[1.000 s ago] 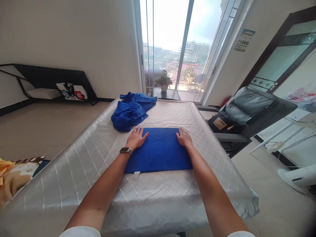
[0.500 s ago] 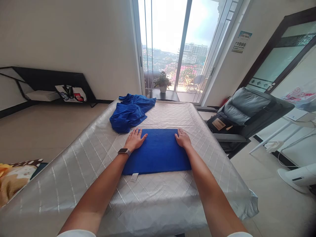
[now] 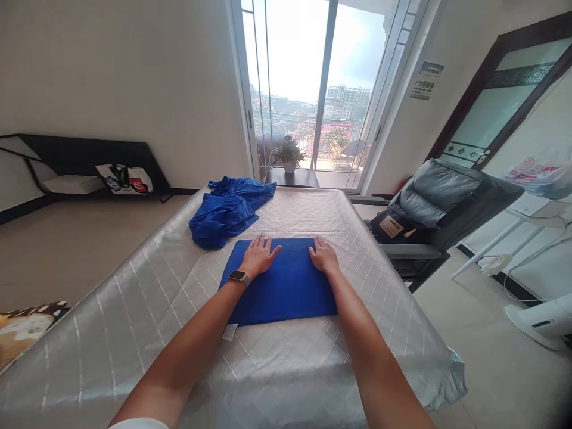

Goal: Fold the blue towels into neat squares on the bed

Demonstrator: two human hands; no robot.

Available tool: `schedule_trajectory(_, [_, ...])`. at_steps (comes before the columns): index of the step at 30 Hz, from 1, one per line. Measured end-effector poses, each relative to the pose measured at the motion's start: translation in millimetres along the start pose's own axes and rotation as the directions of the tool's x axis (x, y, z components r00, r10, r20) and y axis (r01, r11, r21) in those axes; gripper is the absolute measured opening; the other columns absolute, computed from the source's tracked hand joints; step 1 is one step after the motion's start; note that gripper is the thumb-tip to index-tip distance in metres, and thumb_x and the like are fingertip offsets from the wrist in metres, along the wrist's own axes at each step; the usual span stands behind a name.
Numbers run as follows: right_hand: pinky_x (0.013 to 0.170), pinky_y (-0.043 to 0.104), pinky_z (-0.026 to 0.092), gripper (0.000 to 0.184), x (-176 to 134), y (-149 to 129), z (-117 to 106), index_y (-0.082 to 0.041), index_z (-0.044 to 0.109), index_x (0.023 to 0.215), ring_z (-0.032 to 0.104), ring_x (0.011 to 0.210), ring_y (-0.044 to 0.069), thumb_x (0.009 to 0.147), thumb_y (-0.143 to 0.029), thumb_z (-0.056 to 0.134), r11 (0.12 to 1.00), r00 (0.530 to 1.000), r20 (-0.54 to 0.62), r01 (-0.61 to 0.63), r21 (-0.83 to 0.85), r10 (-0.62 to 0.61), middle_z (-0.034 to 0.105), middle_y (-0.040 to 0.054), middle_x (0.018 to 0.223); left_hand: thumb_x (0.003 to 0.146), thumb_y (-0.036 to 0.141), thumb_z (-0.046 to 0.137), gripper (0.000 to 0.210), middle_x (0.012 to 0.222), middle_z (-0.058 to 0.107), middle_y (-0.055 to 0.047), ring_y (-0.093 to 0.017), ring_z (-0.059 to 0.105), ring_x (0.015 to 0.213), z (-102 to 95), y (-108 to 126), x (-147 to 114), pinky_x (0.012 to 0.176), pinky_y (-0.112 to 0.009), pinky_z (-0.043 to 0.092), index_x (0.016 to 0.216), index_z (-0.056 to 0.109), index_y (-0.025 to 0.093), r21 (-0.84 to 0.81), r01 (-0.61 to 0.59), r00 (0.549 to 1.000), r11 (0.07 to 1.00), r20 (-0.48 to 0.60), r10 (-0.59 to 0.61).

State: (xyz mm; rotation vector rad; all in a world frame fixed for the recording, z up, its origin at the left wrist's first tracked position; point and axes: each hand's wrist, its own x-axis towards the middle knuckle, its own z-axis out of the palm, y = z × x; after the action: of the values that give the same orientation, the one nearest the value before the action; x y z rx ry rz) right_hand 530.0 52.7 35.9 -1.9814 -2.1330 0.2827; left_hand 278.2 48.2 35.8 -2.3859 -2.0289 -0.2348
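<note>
Pale walls [image 3: 111, 71] stand behind a silver-covered table [image 3: 304, 208]. Far left, a black rack [image 3: 80, 156] holds a printed bag [image 3: 125, 179]; what is in it cannot be seen. On the table's far left side lies a crumpled blue cloth [image 3: 227, 211]. Next comes the left hand [image 3: 259, 259], open and flat on a folded blue cloth [image 3: 290, 292] near the middle of the table. A moment ago it was at the left edge; now it has slid inward, so the far left corner shows. It looks like smoothing, and the top seems flat. Past the table, a pot [image 3: 289, 167] has a plant [image 3: 288, 150] in it. The right hand [image 3: 325, 256] is open too, at the far right corner, as before. Farther right, a black bag [image 3: 393, 225] sits on an armchair [image 3: 442, 193], then comes a plastic bag [image 3: 543, 176]. What is inside both is hard to tell.
</note>
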Motion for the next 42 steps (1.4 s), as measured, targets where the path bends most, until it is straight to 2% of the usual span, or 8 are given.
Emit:
schedule_trajectory(4, [0.126, 0.033, 0.013, 0.065, -1, 2, 1, -0.012, 0.029, 0.161, 0.023, 0.155, 0.019, 0.105, -0.044, 0.028, 1.0, 1.0, -0.011, 0.006, -0.006, -0.006, 0.025, 0.0078, 0.168, 0.102, 0.064, 0.012, 0.08, 0.164, 0.035, -0.018, -0.027, 0.028, 0.154, 9.6, 79, 15, 0.125, -0.042, 0.023, 0.156, 0.039, 0.01, -0.132, -0.201, 0.979, 0.971, -0.004, 0.202])
schedule_trajectory(6, [0.126, 0.031, 0.013, 0.062, -2, 4, 3, -0.015, 0.028, 0.162, 0.022, 0.155, 0.017, 0.106, -0.041, 0.028, 0.999, 1.0, -0.003, 0.023, -0.026, -0.023, 0.024, 0.0059, 0.169, 0.103, 0.063, 0.011, 0.078, 0.163, 0.036, -0.016, -0.026, 0.029, 0.153, 15.2, 108, 20, 0.124, -0.042, 0.024, 0.157, 0.038, 0.013, -0.183, -0.26, 0.965, 0.948, -0.009, 0.262])
schedule_trajectory(10, [0.126, 0.031, 0.013, 0.062, -2, 5, 4, -0.015, 0.028, 0.162, 0.022, 0.155, 0.016, 0.106, -0.042, 0.028, 0.998, 0.999, -0.007, 0.042, -0.051, -0.042, 0.024, 0.0055, 0.169, 0.104, 0.06, 0.011, 0.073, 0.163, 0.039, -0.012, -0.024, 0.029, 0.153, 24.7, 124, 21, 0.126, -0.044, 0.02, 0.158, 0.037, 0.019, -0.216, -0.262, 0.964, 0.941, -0.018, 0.264])
schedule_trajectory(16, [0.126, 0.032, 0.013, 0.064, -2, 0, 0, -0.012, 0.03, 0.161, 0.022, 0.155, 0.018, 0.106, -0.043, 0.028, 1.0, 1.0, -0.003, 0.004, -0.024, -0.004, 0.026, 0.0071, 0.168, 0.102, 0.062, 0.013, 0.076, 0.167, 0.029, -0.012, -0.026, 0.022, 0.156, 21.1, 85, 16, 0.127, -0.047, 0.015, 0.16, 0.033, 0.016, -0.163, -0.201, 0.977, 0.966, 0.035, 0.209])
schedule_trajectory(25, [0.126, 0.032, 0.012, 0.065, -1, 2, 0, -0.013, 0.028, 0.161, 0.02, 0.156, 0.017, 0.105, -0.046, 0.027, 1.0, 1.0, 0.005, 0.007, -0.015, -0.007, 0.025, 0.0065, 0.168, 0.101, 0.065, 0.01, 0.079, 0.168, 0.027, -0.013, -0.027, 0.021, 0.156, 6.3, -21, -4, 0.126, -0.049, 0.015, 0.16, 0.031, 0.016, -0.066, 0.028, 0.998, 0.997, 0.063, -0.023])
schedule_trajectory(28, [0.126, 0.032, 0.012, 0.065, 0, 3, 1, -0.013, 0.028, 0.161, 0.02, 0.156, 0.017, 0.105, -0.045, 0.027, 1.0, 1.0, 0.004, 0.01, -0.023, -0.01, 0.025, 0.0065, 0.168, 0.101, 0.064, 0.011, 0.08, 0.168, 0.026, -0.014, -0.027, 0.021, 0.156, 4.5, -46, -11, 0.126, -0.049, 0.016, 0.16, 0.031, 0.013, -0.05, 0.08, 0.996, 0.996, 0.051, -0.077])
schedule_trajectory(31, [0.126, 0.033, 0.013, 0.065, 1, 3, 1, -0.012, 0.028, 0.161, 0.021, 0.155, 0.018, 0.105, -0.045, 0.027, 1.0, 1.0, -0.003, 0.01, -0.029, -0.01, 0.027, 0.0075, 0.168, 0.101, 0.065, 0.012, 0.082, 0.168, 0.026, -0.015, -0.027, 0.021, 0.156, 4.2, -53, -15, 0.127, -0.046, 0.014, 0.16, 0.03, 0.011, -0.043, 0.097, 0.995, 0.994, 0.038, -0.096])
schedule_trajectory(42, [0.126, 0.032, 0.012, 0.065, 2, 3, 2, -0.011, 0.029, 0.161, 0.022, 0.155, 0.018, 0.105, -0.045, 0.027, 0.999, 1.0, -0.009, 0.011, -0.037, -0.011, 0.028, 0.0075, 0.168, 0.101, 0.063, 0.013, 0.082, 0.167, 0.028, -0.016, -0.029, 0.022, 0.156, 5.1, -49, -16, 0.128, -0.045, 0.012, 0.159, 0.032, 0.007, -0.042, 0.107, 0.994, 0.993, 0.012, -0.106])
